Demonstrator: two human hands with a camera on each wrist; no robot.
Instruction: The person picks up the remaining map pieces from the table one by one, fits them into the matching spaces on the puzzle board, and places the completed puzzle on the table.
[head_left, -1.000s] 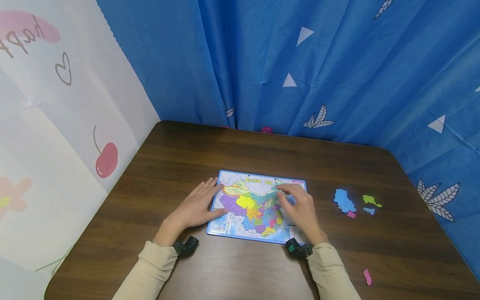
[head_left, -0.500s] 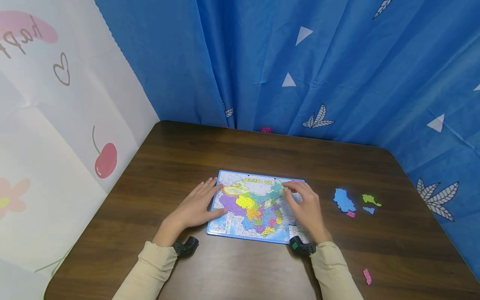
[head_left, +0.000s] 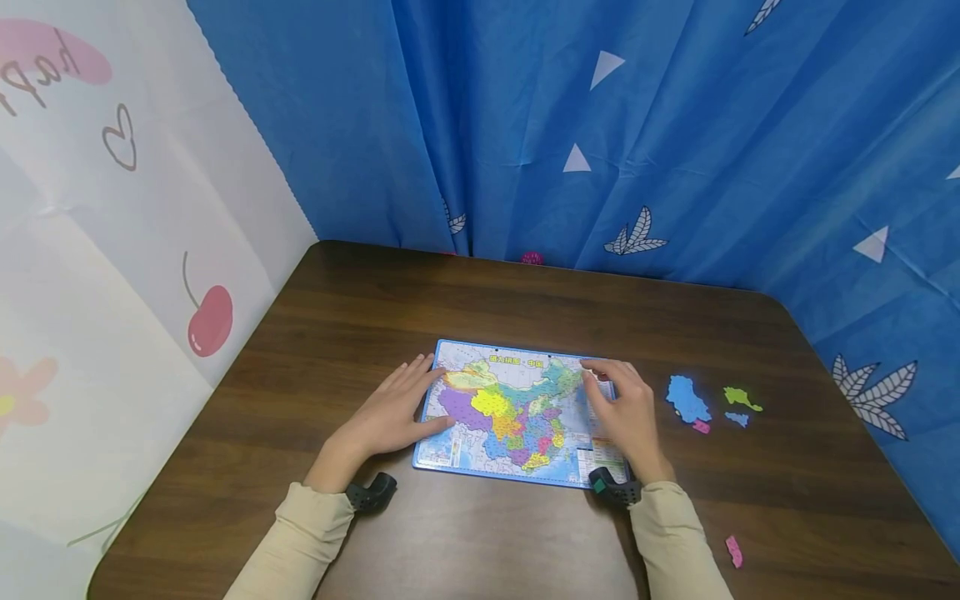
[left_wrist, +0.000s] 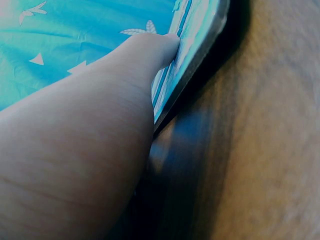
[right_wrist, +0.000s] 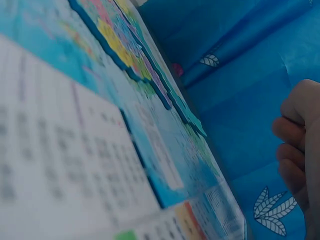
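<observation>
A map puzzle board point(head_left: 573, 421) lies on the table with many colored pieces on it, among them a purple piece point(head_left: 463, 408) and a yellow piece point(head_left: 491, 403). My left hand point(head_left: 392, 414) rests along the board's left edge, fingers spread and straight; its thumb touches the board face in the left wrist view. Over the right edge hovers my right hand point(head_left: 628, 410), fingers loosely bent. The right wrist view shows that hand's fingers point(right_wrist: 291, 132) beside the board, with nothing seen in them. The raised puzzle pieces point(right_wrist: 122, 45) stand out from the printed surface there.
Right of the board lie loose pieces: a large blue piece point(head_left: 686, 398) against a pink piece point(head_left: 701, 427), a green piece point(head_left: 741, 397) and a small blue piece point(head_left: 738, 419). Another pink piece point(head_left: 733, 552) lies nearer the front. Blue curtain point(head_left: 525, 167) hangs behind the table.
My right hand has moved right, from over the map's upper right part to the board's right edge, uncovering more of the map. The left hand has stayed in place.
</observation>
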